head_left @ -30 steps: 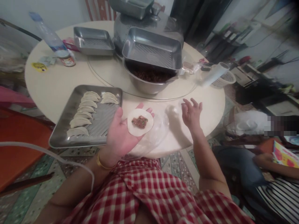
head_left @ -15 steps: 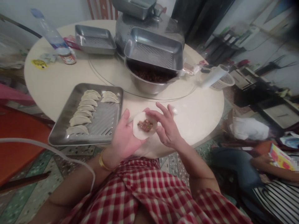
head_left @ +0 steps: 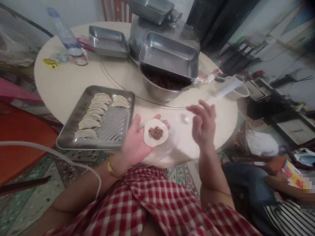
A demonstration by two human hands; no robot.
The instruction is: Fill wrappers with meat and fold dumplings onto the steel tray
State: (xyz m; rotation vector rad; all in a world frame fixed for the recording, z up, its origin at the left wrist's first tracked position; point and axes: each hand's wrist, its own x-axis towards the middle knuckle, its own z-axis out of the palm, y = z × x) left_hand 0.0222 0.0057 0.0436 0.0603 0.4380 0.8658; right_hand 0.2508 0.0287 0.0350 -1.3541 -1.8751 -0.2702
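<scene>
On the outstretched fingers of my left hand [head_left: 137,142] rests a round dumpling wrapper [head_left: 149,140], flat and unfolded, with a mound of meat filling [head_left: 156,133] at its centre. My right hand [head_left: 204,126] is lifted to the right of it, fingers apart and bent, nothing in them. Left of my hands, a metal tray [head_left: 114,128] holds several folded dumplings [head_left: 89,124] in a long row and a short one. Beyond my hands, a metal bowl [head_left: 162,94] contains dark minced filling [head_left: 163,82]. Near my right hand lies a small white thing [head_left: 185,118], too blurred to name.
An oblong metal pan [head_left: 169,54] sits over the bowl's back rim. Behind are a lidded pot [head_left: 182,32] and another pan [head_left: 109,42]. A bottle [head_left: 65,36] and jar [head_left: 80,59] stand left, a white basket [head_left: 237,91] right. A seated person [head_left: 248,183] is at lower right.
My right hand has left the wrapper's edge and moved up and to the right. The wrapper with filling stays on my left hand. The whole view has shifted slightly.
</scene>
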